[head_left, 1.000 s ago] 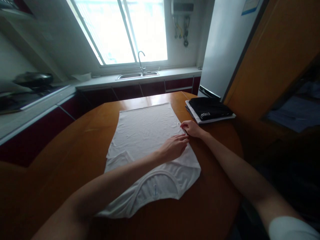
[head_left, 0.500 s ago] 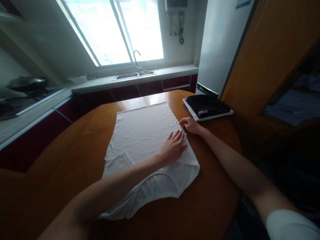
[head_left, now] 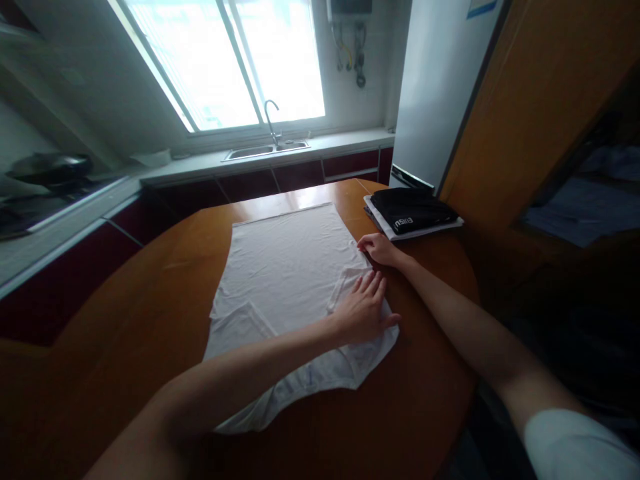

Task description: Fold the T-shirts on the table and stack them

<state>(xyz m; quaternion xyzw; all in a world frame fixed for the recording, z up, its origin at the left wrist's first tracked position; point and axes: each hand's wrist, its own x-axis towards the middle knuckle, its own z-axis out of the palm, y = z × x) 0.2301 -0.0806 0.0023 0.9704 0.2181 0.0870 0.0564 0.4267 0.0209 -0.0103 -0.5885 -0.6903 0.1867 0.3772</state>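
Apparently, both hands (head_left: 361, 315) touch the shirt (head_left: 285, 263).

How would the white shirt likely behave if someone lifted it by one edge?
The white shirt would probably hang floppy, since its thin cloth shows small wrinkles. It looks light for its size, lying nearly flat. Its folded sleeves might fall open, as nothing visible fastens them.

Pale sleeve (head_left: 567, 443) on right arm (head_left: 465, 333)

Shirt (head_left: 285, 260) on table (head_left: 165, 273).
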